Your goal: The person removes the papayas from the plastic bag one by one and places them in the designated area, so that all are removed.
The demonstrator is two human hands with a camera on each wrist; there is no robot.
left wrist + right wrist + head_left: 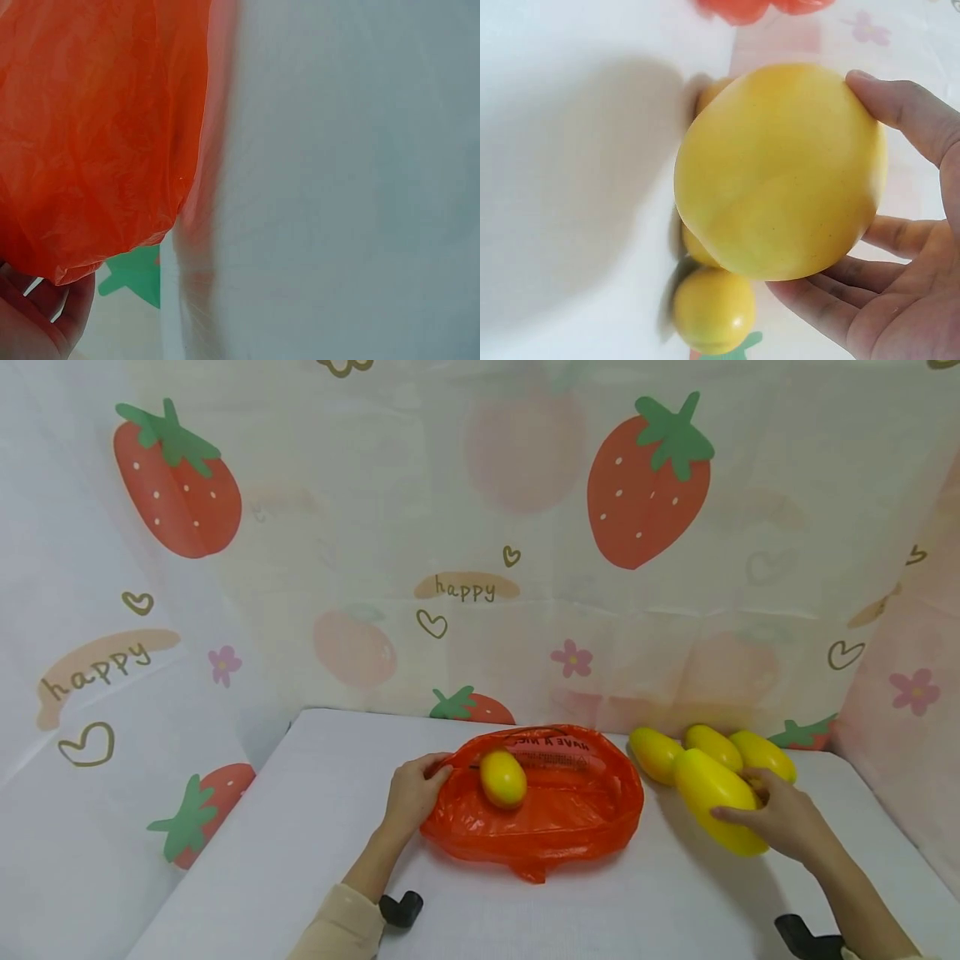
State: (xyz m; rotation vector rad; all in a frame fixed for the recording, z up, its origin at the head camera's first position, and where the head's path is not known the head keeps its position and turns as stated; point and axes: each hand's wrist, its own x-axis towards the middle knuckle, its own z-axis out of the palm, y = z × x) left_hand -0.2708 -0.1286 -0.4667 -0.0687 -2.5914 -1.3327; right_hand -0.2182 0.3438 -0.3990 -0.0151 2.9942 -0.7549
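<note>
A red plastic bag (570, 835) lies spread open on the table, and a small yellow fruit (503, 779) sits within its rim, toward the left. My left hand (412, 793) grips the bag's left edge; in the left wrist view its fingers (73, 311) are partly hidden behind the red plastic. To the right of the bag, my right hand (787, 814) holds a large, long yellow mango (712, 802), tilted above the table. The right wrist view shows the thumb on one side of the mango (780, 172) and the fingers on the other.
Behind the held mango, three smaller yellow fruits (654, 754) stand in a row near the back edge of the white table (300, 827). A strawberry-patterned curtain (465, 527) rises directly behind the table and along both sides.
</note>
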